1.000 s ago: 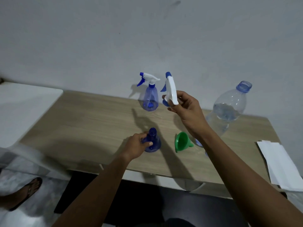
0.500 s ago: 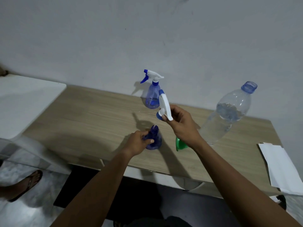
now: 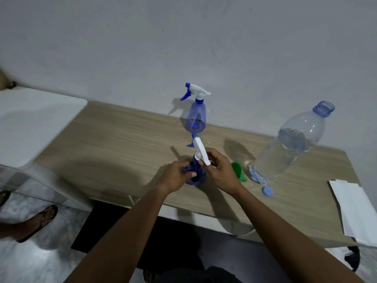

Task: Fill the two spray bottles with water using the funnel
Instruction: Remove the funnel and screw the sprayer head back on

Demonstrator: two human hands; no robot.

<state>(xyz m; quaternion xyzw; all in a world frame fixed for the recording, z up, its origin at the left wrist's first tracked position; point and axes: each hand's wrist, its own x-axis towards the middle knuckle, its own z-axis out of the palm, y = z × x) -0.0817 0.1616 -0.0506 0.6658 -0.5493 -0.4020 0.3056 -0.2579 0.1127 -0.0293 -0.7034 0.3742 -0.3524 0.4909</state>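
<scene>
A blue spray bottle (image 3: 195, 176) stands near the front of the wooden table (image 3: 122, 144), and my left hand (image 3: 177, 175) grips its body. My right hand (image 3: 219, 170) holds a white spray head (image 3: 200, 149) with a blue nozzle right over that bottle's neck. A second blue spray bottle (image 3: 196, 117), head fitted, stands at the back by the wall. A green funnel (image 3: 238, 170) lies on its side just right of my right hand. A large clear water bottle (image 3: 289, 146), uncapped and partly full, stands to the right, with its blue cap (image 3: 267, 191) on the table in front.
White paper (image 3: 355, 209) lies at the table's right end. A white surface (image 3: 30, 119) adjoins the table on the left. A sandalled foot (image 3: 36, 221) rests on the floor at lower left. The wall runs close behind the table.
My right hand has brought the spray head down from mid-air to the neck of the bottle held by my left hand. The funnel and other bottles stayed put.
</scene>
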